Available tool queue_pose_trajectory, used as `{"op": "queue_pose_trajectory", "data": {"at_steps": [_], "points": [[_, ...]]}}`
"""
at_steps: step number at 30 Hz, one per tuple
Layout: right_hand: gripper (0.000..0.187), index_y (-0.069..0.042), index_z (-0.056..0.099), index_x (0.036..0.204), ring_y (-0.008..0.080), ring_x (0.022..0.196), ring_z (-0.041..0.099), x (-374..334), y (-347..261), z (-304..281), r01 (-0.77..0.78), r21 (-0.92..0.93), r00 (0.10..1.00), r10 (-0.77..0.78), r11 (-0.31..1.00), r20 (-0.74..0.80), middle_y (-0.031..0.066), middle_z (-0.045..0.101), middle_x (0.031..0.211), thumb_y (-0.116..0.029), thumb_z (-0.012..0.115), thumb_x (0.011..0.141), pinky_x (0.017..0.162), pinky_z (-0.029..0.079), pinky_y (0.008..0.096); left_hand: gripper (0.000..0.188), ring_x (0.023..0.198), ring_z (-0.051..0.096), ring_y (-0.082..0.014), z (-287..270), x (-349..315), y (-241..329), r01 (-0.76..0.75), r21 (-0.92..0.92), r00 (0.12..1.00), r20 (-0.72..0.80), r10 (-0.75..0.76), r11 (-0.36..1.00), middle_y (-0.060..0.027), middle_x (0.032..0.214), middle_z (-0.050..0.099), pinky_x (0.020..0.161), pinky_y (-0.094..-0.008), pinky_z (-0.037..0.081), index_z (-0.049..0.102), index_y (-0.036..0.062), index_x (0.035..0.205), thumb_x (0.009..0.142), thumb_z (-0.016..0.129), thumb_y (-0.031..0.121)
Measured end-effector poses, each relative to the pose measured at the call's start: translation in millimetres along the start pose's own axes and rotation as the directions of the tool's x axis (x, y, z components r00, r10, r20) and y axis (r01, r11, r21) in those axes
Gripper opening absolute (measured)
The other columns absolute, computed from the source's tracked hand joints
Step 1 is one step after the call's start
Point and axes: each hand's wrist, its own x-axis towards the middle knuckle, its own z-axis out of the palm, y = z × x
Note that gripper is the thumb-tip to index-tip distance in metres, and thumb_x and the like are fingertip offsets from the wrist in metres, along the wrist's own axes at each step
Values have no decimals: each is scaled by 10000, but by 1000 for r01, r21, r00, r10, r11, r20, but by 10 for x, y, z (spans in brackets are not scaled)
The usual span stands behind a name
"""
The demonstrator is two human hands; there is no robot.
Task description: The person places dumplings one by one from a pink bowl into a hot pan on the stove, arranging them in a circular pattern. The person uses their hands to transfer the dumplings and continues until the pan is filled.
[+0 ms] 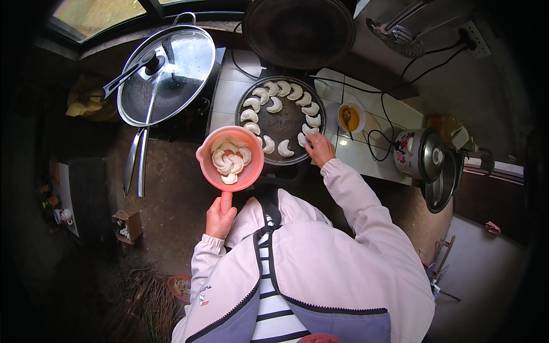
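Note:
My left hand (221,219) is closed round the handle of a pink plastic scoop (255,170), which is held level beside the griddle's near left edge. Several raw white dumplings (231,162) are heaped in the scoop. A round, dark electric griddle (281,121) lies open on the counter. Crescent dumplings (283,87) line most of its rim, with a few placed further in. At the griddle's right edge, my right hand (320,150) has its fingertips closed on a dumpling (303,139) that rests on the plate; the hand partly covers it.
Behind the griddle stands its raised lid (297,31). A cup of yellow oil with a spoon (350,118) sits to the right, near a flowered rice cooker (420,153) and loose black cords (384,91). On the left is a large wok with a glass lid (171,74).

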Motion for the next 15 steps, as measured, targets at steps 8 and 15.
{"op": "queue_pose_trajectory", "data": {"at_steps": [8, 15], "points": [[220, -99, 713, 1102, 375, 1006, 683, -24, 26, 176, 11, 6, 1000, -11, 1000, -14, 126, 687, 1062, -201, 736, 909, 844, 561, 490, 222, 530, 636, -204, 28, -20, 36, 21, -22, 1000, 16, -21, 1000, -114, 666, 653, 522, -371, 499, 610, -18, 913, 839, 702, 169], [202, -105, 722, 1069, 349, 1038, 682, -36, 69, 248, 78, 59, 996, -76, 995, -37, 120, 691, 1042, -182, 748, 884, 853, 566, 489, 212, 518, 634, -196, 30, -23, 46, 15, -17, 999, 31, -15, 1000, -107, 656, 650, 511, -366, 499, 606, -17, 914, 845, 696, 161]]}}
